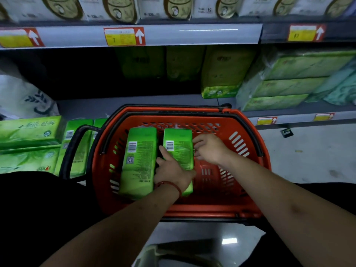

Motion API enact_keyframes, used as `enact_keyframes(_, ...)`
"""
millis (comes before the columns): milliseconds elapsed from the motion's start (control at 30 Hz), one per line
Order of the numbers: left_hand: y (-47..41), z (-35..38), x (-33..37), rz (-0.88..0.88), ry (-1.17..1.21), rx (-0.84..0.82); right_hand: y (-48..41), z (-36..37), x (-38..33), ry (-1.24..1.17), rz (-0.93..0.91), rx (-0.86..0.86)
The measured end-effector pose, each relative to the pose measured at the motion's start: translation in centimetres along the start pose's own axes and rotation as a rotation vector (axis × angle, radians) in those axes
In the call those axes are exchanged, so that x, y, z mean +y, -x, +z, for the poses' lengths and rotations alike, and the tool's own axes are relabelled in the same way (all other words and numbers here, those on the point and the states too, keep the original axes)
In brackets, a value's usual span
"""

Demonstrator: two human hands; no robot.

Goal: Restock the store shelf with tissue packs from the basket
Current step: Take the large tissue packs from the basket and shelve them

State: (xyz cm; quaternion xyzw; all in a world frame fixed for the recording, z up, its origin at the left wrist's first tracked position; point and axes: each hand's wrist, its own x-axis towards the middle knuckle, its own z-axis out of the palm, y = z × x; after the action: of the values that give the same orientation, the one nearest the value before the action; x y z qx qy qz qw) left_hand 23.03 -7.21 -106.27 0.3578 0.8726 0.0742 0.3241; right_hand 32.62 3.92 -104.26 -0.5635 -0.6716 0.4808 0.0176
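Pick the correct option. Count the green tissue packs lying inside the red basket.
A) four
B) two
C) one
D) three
B: two green packs lie side by side in the red basket, the left pack and the right pack. The left hand and the right hand both grip the right pack.
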Motion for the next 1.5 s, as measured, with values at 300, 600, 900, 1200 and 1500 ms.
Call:
enact_keyframes(300, 0.7, -7.0, -0.6, 0.158, 0.409, 0.016, 1.6, -3.9, 0.6, -0.122, 0.087, 0.126)
enact_keyframes(600, 0.7, -15.1, -4.0, 0.158, 1.011, -0.005, 4.7, -6.4, 2.5, -0.628, 0.198, 0.017)
enact_keyframes(900, 1.5, -18.9, -4.3, 0.291, 1.193, -0.367, 7.4, -6.6, -1.8, -1.017, 0.014, -0.094)
enact_keyframes(1200, 1.3, -24.1, -4.1, 0.271, 1.166, -0.450, 8.3, -7.8, -5.6, -1.054, -0.138, -0.083)
enact_keyframes(1500, 2.3, -25.0, -2.8, 0.359, 1.520, -0.278, 8.3, -11.0, -8.7, -1.222, -0.267, 0.006)
